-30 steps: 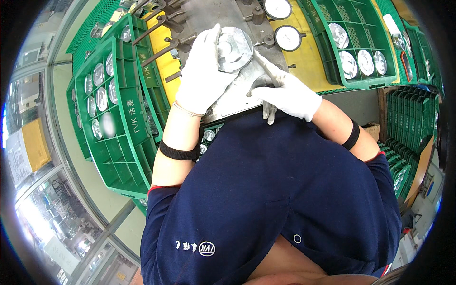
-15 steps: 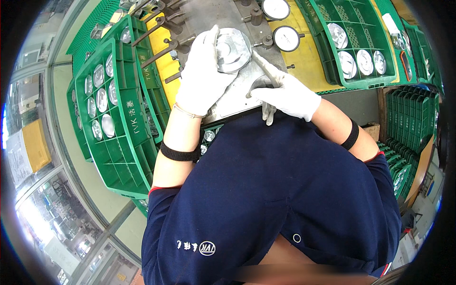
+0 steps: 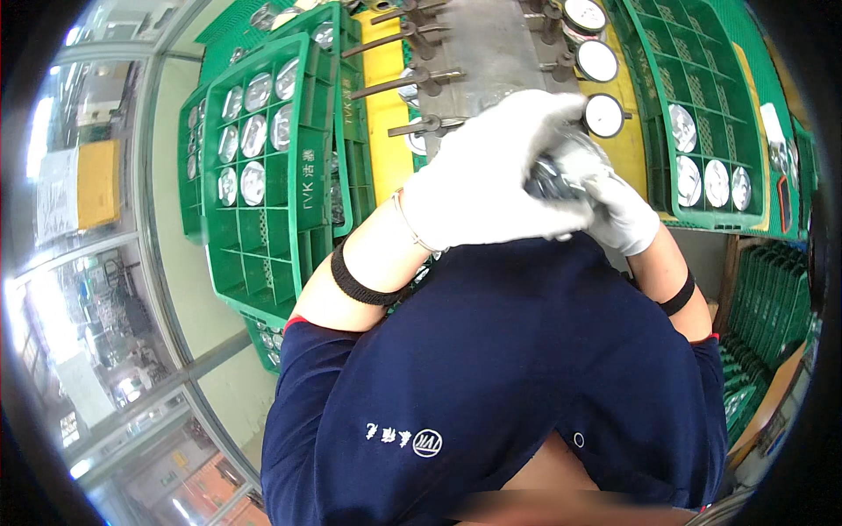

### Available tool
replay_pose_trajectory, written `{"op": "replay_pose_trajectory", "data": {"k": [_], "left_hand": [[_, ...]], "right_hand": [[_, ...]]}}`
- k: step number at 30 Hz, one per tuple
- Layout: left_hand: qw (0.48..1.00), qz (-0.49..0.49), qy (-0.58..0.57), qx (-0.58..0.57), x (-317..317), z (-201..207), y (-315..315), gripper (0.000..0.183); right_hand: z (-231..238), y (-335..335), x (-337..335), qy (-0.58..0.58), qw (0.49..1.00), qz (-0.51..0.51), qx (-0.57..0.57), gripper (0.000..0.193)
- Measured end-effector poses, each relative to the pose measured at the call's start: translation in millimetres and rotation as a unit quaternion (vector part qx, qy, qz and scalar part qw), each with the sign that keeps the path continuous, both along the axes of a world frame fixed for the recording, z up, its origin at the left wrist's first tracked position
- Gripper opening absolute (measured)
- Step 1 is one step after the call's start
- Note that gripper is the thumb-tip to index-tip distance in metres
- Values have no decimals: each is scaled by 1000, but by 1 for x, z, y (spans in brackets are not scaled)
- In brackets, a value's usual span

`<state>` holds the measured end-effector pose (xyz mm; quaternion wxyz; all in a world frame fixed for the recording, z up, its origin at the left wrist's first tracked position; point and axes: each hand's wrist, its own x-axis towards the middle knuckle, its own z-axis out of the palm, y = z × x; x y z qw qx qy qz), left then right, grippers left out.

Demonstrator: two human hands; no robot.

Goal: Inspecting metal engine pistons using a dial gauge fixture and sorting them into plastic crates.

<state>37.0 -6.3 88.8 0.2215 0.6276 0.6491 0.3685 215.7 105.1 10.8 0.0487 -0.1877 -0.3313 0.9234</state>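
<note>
My left hand (image 3: 491, 180), in a white glove, is wrapped round a shiny metal piston (image 3: 574, 167), held tilted above the near end of the steel fixture plate (image 3: 491, 53). The dark hollow of the piston shows between the thumb and fingers. My gloved right hand (image 3: 624, 215) is closed against the piston's right side, its fingers smeared by motion and partly hidden.
Dial gauges (image 3: 597, 61) line the fixture's right side, and clamp rods (image 3: 399, 39) stick out on its left. Green divided crates (image 3: 263, 219) with pistons stand at left, another crate (image 3: 719, 114) at right. Stacked green trays (image 3: 772, 294) stand at lower right.
The piston has come off the plate and turned, its hollow now showing. My left hand moved right and nearer; my right hand came to the piston. The whole view shifted.
</note>
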Motion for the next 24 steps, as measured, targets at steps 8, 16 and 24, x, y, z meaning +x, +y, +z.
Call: {"op": "replay_pose_trajectory", "data": {"k": [8, 16, 24], "left_hand": [[910, 322, 245, -97, -199, 25, -70, 50], [901, 271, 78, -329, -395, -98, -262, 121], [899, 230, 121, -352, -391, -132, -209, 102]], "right_hand": [[25, 99, 65, 84, 953, -276, 98, 67], [-57, 258, 134, -274, 702, -389, 530, 80], [-78, 279, 138, -553, 514, -107, 647, 93]]}}
